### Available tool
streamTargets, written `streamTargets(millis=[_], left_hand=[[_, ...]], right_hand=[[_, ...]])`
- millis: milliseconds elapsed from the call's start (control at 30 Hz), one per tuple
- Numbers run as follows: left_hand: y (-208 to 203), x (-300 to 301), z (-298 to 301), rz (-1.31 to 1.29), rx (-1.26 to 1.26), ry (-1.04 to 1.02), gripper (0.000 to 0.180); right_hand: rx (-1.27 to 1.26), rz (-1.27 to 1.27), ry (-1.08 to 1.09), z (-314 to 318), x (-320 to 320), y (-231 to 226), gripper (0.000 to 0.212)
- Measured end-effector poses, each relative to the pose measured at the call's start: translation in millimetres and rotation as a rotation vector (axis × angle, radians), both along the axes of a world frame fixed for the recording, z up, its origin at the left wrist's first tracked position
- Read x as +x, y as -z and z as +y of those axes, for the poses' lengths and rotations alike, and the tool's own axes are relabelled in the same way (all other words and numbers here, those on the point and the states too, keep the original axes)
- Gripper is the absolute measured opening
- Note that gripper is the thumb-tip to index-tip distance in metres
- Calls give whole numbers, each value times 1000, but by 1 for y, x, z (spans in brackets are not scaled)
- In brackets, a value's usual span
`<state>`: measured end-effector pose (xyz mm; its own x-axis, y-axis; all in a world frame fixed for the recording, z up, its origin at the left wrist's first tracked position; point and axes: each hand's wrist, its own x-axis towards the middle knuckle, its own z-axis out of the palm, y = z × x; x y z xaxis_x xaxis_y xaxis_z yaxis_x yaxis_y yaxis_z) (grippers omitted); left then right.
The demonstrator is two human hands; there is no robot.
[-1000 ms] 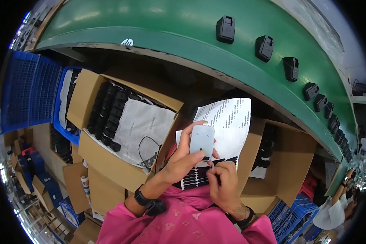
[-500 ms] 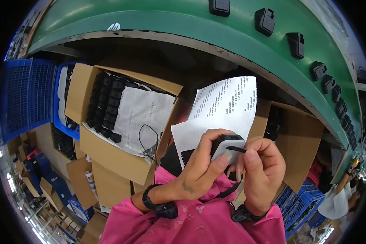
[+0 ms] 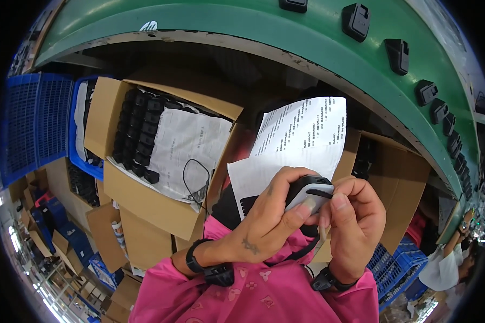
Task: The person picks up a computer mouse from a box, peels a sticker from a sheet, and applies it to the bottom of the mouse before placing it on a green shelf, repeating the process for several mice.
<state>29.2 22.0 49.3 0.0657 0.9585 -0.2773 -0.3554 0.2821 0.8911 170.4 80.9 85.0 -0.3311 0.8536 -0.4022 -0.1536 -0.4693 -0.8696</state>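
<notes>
My left hand (image 3: 269,215) is closed around a small rounded device (image 3: 308,182) with a black body and a light grey face. Its thumb presses on that face. A thin black strip (image 3: 320,192) lies against the grey face, and the fingertips of my right hand (image 3: 358,218) pinch its outer end. Whether the strip is stuck to the device or loose, I cannot tell. Below both hands, a printed white paper sheet (image 3: 302,132) is spread over my lap. Each wrist wears a black strap with a small black unit.
A green workbench (image 3: 199,29) curves across the front, bearing a row of black cradle-shaped parts (image 3: 357,21). To the left stands an open carton (image 3: 145,202) packed with black parts, a paper sheet and a thin black cable (image 3: 184,180). Another open carton (image 3: 399,183) and a blue crate (image 3: 396,269) are at right.
Both hands have shifted slightly right with the device, which is now tilted more. The right fingers still hold the strip's end. The whole view has moved a little.
</notes>
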Motion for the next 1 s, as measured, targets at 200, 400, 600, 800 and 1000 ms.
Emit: streamTargets(millis=[200,400,600,800,1000], left_hand=[[4,1,0,42,25,9,44],[9,4,-1,54,29,4,45],[7,8,-3,62,27,-48,43],[7,8,-5,83,35,-44,44],[10,10,-4,112,83,-60,42]], right_hand=[[9,-4,-3,1,1,2,11],[7,-20,-19,2,2,1,10],[2,-24,-4,0,3,1,8],[10,-67,6,-2,0,-1,7],[39,-117,29,-5,-2,1,10]])
